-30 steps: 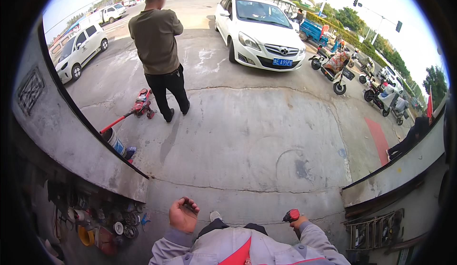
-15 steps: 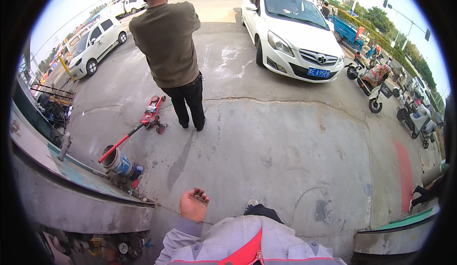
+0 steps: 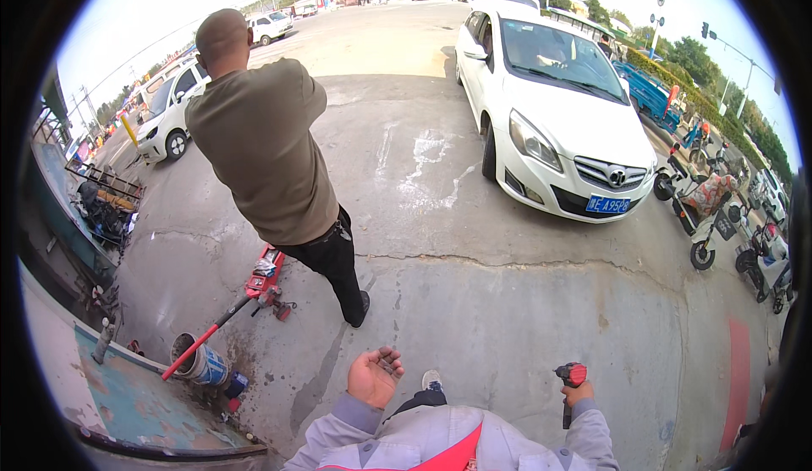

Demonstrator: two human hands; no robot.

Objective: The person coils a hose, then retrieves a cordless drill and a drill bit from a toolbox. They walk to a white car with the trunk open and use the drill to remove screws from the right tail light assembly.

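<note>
Person's two hands over a concrete forecourt, one of them gripping a power tool.

The right hand (image 3: 578, 393) is closed around the grip of a red-and-black cordless tool (image 3: 570, 381), held upright low in the view near the lower edge. The left hand (image 3: 375, 376) is palm up with its fingers loosely curled, holding nothing and touching nothing. A standing person (image 3: 269, 156) in an olive top is ahead and to the left, just beside a red floor jack (image 3: 262, 283) whose long handle slopes down to a bucket (image 3: 201, 361) by the blue-green ledge (image 3: 127, 395). A crack runs across the concrete (image 3: 524, 319). A white car (image 3: 554, 107) is parked ahead to the right, with scooters (image 3: 706, 209) at the right rim. Bare concrete lies open between the hands, the car and the standing person.
</note>
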